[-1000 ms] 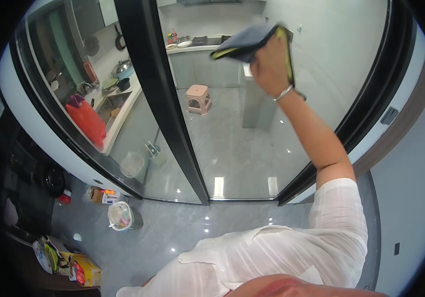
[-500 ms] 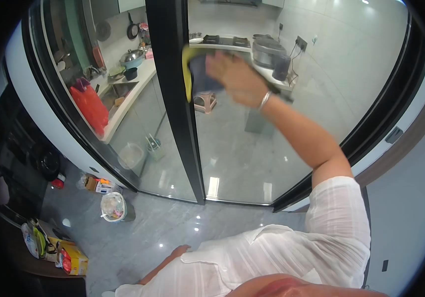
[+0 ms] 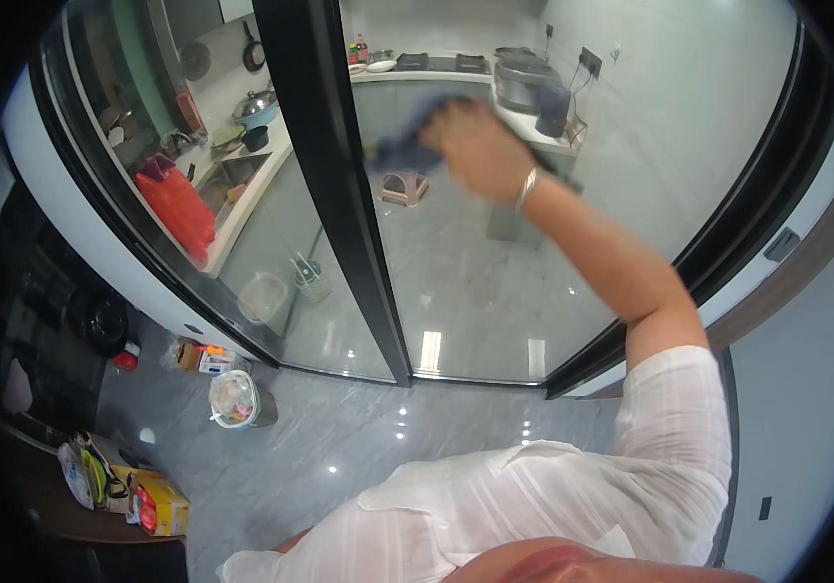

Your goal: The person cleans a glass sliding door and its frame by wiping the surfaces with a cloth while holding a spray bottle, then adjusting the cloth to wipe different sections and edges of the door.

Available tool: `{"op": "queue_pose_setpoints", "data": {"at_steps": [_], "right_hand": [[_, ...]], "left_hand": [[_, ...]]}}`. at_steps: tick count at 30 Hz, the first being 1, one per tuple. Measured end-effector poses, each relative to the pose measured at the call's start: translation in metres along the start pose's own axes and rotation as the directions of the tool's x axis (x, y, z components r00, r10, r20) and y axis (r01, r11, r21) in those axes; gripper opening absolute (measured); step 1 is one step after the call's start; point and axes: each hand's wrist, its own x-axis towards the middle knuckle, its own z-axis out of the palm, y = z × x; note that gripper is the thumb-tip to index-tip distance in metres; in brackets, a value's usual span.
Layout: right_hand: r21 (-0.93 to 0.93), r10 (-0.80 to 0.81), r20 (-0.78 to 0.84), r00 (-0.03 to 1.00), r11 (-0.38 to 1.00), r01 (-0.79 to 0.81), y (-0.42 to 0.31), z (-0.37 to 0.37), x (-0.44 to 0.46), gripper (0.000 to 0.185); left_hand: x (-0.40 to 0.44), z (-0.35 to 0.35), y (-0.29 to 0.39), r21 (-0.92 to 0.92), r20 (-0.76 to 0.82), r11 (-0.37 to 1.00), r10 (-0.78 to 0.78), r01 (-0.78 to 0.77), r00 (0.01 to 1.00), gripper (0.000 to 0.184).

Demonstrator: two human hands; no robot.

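My right hand [image 3: 475,146] is raised at the glass door panel [image 3: 475,301], with its fingers pressed round a dark blue cleaning cloth [image 3: 402,149]. Motion smears the cloth and fingertips. A trace of yellow shows at the cloth's left end, beside the black door frame [image 3: 325,165]. A silver bracelet [image 3: 528,188] circles the wrist of that arm. Of my left arm only a sliver shows by the white shirt, and its hand is out of sight.
Behind the glass are a counter with a stove [image 3: 441,63], a large pot [image 3: 524,83], a small stool [image 3: 404,188] and a red bag [image 3: 176,209] by the sink. On my side, a waste bin [image 3: 234,398] and a yellow box [image 3: 159,505] stand at the left.
The cloth has crumpled from a spread shape with a yellow border into a narrower, blurred bundle. My right hand has shifted slightly right and down. My left hand has dropped out of view.
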Motion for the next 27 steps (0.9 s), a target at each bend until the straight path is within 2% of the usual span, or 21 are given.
{"op": "queue_pose_setpoints", "data": {"at_steps": [1,3,5,6,9,10,12,13,14,17,20,22,23,24,25,26,27], "right_hand": [[-0.136,0.017,-0.164,0.986,0.99,-0.039,0.021,-0.021,0.029,0.051],[-0.005,0.101,-0.313,0.944,0.994,-0.108,0.067,-0.046,0.078,0.053],[0.004,0.16,-0.491,0.856,0.983,-0.182,0.067,-0.1,0.106,0.054],[-0.079,0.135,-0.561,0.817,0.973,-0.215,0.07,-0.097,0.112,0.052],[-0.022,0.158,-0.428,0.89,0.982,-0.185,0.058,-0.046,0.102,0.05],[-0.221,0.052,-0.363,0.93,0.965,-0.141,0.035,-0.037,0.09,0.051],[-0.063,-0.018,-0.072,0.997,0.998,0.013,-0.006,0.002,0.051,0.063],[0.121,-0.061,-0.002,0.998,0.991,0.061,-0.026,0.028,0.026,0.063],[0.181,-0.125,0.192,0.973,0.979,0.09,-0.049,0.035,0.006,0.065],[0.407,-0.257,0.325,0.91,0.907,0.111,-0.093,0.108,-0.094,0.052],[0.417,-0.396,0.428,0.813,0.884,0.211,-0.075,0.095,-0.107,0.042],[0.435,-0.246,0.4,0.883,0.899,0.053,-0.044,0.069,-0.07,0.035],[0.283,-0.19,0.21,0.959,0.951,0.127,-0.026,0.038,-0.044,0.025],[0.221,-0.202,0.083,0.976,0.959,0.18,-0.002,0.019,-0.013,0.027],[0.034,-0.108,-0.086,0.99,0.993,0.112,0.01,-0.011,0.019,0.027],[0.074,0.017,-0.032,0.999,0.997,-0.014,0.036,-0.02,0.048,0.027],[-0.101,0.14,-0.102,0.985,0.983,-0.15,0.038,-0.06,0.078,0.038]], "left_hand": [[0.004,0.001,0.006,-0.004,-0.002,1.0,0.006,-0.006,1.0,0.056],[0.012,0.002,0.017,-0.016,-0.01,1.0,0.014,-0.014,1.0,0.056],[0.021,0.003,0.025,-0.024,-0.018,0.999,0.025,-0.026,1.0,0.056],[0.024,0.002,0.027,-0.027,-0.023,0.999,0.03,-0.031,0.999,0.056],[0.027,0.0,0.033,-0.04,-0.021,0.999,0.031,-0.032,0.999,0.056],[0.029,-0.002,0.03,-0.045,-0.024,0.998,0.031,-0.032,0.999,0.056],[0.03,-0.002,0.027,-0.054,-0.028,0.998,0.03,-0.032,0.999,0.056],[0.029,-0.002,0.025,-0.059,-0.029,0.998,0.028,-0.03,0.999,0.056],[0.028,-0.002,0.023,-0.061,-0.032,0.998,0.028,-0.03,0.999,0.056],[0.023,-0.005,0.015,-0.071,-0.044,0.997,0.024,-0.028,0.999,0.055],[0.017,-0.006,0.003,-0.08,-0.058,0.996,0.02,-0.025,0.998,0.055],[0.005,-0.002,-0.007,-0.08,-0.06,0.997,0.011,-0.015,0.998,0.055],[0.0,-0.001,-0.012,-0.083,-0.063,0.997,0.003,-0.008,0.998,0.055],[-0.006,0.0,-0.017,-0.089,-0.066,0.996,-0.009,0.003,0.998,0.055],[-0.012,0.001,-0.022,-0.099,-0.067,0.995,-0.023,0.017,0.998,0.055],[-0.02,0.003,-0.025,-0.108,-0.069,0.994,-0.041,0.034,0.997,0.055],[-0.028,0.003,-0.027,-0.115,-0.069,0.992,-0.061,0.053,0.996,0.055]]}}
